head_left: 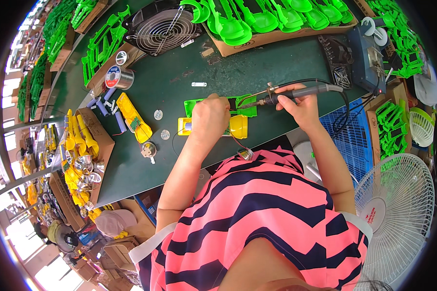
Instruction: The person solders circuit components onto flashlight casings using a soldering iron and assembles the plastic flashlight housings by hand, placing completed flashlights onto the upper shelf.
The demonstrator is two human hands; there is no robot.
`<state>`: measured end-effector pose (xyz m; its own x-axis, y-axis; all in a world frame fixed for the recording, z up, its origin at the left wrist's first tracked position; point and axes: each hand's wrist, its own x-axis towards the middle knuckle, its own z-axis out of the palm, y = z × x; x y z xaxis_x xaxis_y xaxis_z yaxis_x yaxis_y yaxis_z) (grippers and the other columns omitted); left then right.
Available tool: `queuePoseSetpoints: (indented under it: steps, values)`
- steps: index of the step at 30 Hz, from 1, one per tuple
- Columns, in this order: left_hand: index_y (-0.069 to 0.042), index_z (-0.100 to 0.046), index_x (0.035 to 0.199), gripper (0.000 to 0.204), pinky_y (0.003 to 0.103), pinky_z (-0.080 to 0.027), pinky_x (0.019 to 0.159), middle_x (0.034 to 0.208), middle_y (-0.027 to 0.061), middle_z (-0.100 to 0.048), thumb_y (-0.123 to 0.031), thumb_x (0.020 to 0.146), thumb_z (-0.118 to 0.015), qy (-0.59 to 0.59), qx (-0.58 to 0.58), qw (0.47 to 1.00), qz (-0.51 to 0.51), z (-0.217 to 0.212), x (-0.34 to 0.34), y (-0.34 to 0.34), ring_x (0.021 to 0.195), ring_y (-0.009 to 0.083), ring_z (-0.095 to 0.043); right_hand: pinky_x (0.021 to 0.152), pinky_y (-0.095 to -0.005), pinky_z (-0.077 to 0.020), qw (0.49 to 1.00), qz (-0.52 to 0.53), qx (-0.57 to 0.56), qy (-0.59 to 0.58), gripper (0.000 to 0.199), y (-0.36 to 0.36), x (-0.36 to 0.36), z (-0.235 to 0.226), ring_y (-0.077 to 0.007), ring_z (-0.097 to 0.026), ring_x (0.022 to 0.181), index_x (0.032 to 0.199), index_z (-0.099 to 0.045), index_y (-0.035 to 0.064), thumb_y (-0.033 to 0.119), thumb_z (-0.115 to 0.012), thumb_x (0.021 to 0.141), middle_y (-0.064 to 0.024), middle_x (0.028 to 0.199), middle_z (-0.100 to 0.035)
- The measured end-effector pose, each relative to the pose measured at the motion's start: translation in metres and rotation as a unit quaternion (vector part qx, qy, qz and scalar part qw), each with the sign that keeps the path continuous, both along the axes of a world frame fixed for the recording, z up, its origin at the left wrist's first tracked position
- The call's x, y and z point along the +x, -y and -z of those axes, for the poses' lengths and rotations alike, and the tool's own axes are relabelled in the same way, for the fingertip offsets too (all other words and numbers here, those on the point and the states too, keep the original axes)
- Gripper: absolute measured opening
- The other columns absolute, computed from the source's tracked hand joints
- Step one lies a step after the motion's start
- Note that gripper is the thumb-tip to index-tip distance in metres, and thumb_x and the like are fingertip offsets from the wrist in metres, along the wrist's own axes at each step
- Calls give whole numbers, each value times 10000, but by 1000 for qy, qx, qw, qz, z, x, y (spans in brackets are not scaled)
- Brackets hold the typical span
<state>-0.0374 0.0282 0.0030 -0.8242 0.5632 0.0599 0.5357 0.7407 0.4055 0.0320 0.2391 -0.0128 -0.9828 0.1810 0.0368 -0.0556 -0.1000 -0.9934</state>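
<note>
My right hand (300, 107) is closed around the dark handle of a soldering iron (310, 91). Its tip points left, over the middle of a green plastic shell (249, 111). My left hand (209, 119) rests over that shell and the yellow plastic shell (239, 127) in front of it. Its fingers are curled together near the iron's tip; what they pinch is hidden. A blue battery cell (188, 127) shows in the yellow shell's left end. Thin wires run from the yellow shell to a small shiny part (245, 154) at the table edge.
Left on the green table (172, 162) lie another yellow shell (133, 116), a solder spool (119, 77) and several blue cells (102, 107). A metal-grilled fan (165, 31) and a box of green shells (262, 22) stand behind. A blue soldering station (364, 60) is at right; its cable loops nearby.
</note>
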Motion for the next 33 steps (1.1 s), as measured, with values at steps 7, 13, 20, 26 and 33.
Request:
queuePoseSetpoints:
  steps: [7, 13, 20, 26, 33]
  values:
    - [-57, -617, 686, 69, 356, -453, 570, 677, 115, -567, -35, 652, -560, 17, 24, 1000, 8, 0, -3, 0, 611, 285, -566, 552, -202, -459, 999, -23, 33, 12, 181, 6, -5, 15, -82, -568, 610, 888, -589, -25, 78, -637, 747, -53, 725, -592]
    - [-45, -608, 678, 70, 356, -452, 575, 682, 121, -569, -23, 646, -551, 20, 39, 999, 3, 0, -3, 1, 611, 289, -562, 549, -196, -449, 998, -17, 54, -3, 175, 11, -4, 18, -70, -559, 622, 878, -600, -11, 81, -642, 736, -45, 756, -593]
    - [-40, -606, 674, 74, 362, -455, 582, 692, 128, -570, -18, 640, -545, 16, 33, 999, -3, 0, -2, -1, 617, 295, -564, 710, -272, -460, 989, 14, 134, -68, 168, 12, -1, 21, -111, -578, 656, 859, -610, -3, 66, -655, 713, -75, 797, -611]
    - [-39, -604, 671, 72, 365, -455, 579, 689, 131, -567, -20, 640, -543, 13, 32, 999, -3, 2, -2, 0, 618, 300, -563, 770, -301, -462, 990, 17, 109, -89, 153, 12, 12, -6, -157, -611, 689, 848, -615, 4, 81, -649, 720, -72, 746, -634]
    - [-31, -603, 687, 74, 372, -454, 581, 682, 141, -561, -24, 643, -545, 6, 30, 1000, 5, 0, -2, -2, 620, 309, -562, 934, -466, -336, 935, -12, 333, -125, 534, 55, 31, 8, -302, -566, 911, 1099, -470, 14, 139, -727, 647, -157, 1055, -541]
